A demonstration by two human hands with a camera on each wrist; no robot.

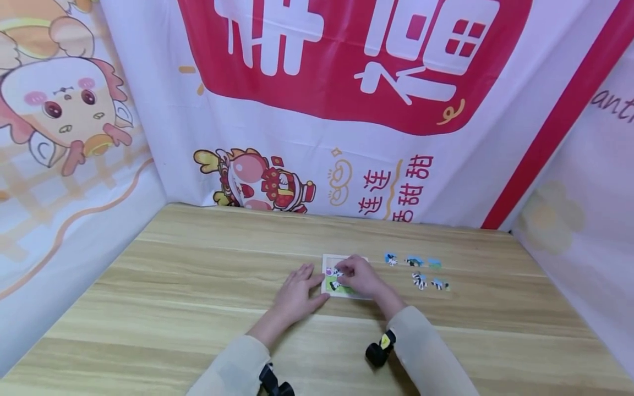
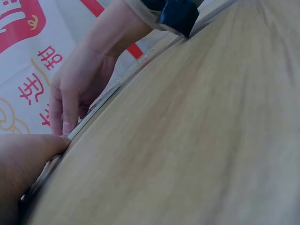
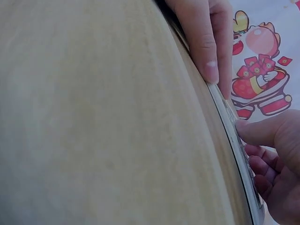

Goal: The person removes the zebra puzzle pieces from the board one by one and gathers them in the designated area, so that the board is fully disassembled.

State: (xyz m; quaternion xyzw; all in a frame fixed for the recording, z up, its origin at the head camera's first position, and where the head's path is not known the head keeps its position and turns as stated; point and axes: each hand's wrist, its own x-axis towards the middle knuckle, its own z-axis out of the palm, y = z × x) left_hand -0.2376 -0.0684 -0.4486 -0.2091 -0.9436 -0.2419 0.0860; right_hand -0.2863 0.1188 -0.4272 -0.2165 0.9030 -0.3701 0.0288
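A small jigsaw puzzle tray (image 1: 324, 289) with a pale frame lies flat on the table, part of a black, white and green picture showing in it. My left hand (image 1: 297, 293) rests at its left side, fingers extended, with thumb and forefinger against the frame. Over the tray, my right hand (image 1: 363, 276) bends its fingers and pinches a puzzle piece (image 1: 338, 271), most of which they hide. In the right wrist view the right thumb and curled fingers (image 3: 262, 161) are right at the tray's surface. The left wrist view shows the left thumb (image 2: 35, 152) at the tray's edge.
Several loose puzzle pieces lie right of the tray, among them a zebra-striped piece (image 1: 419, 280) and a blue-green piece (image 1: 434, 263). The wooden table (image 1: 198, 264) meets a printed cloth backdrop (image 1: 277, 126) behind. A black wrist camera (image 1: 378, 352) hangs below the right sleeve.
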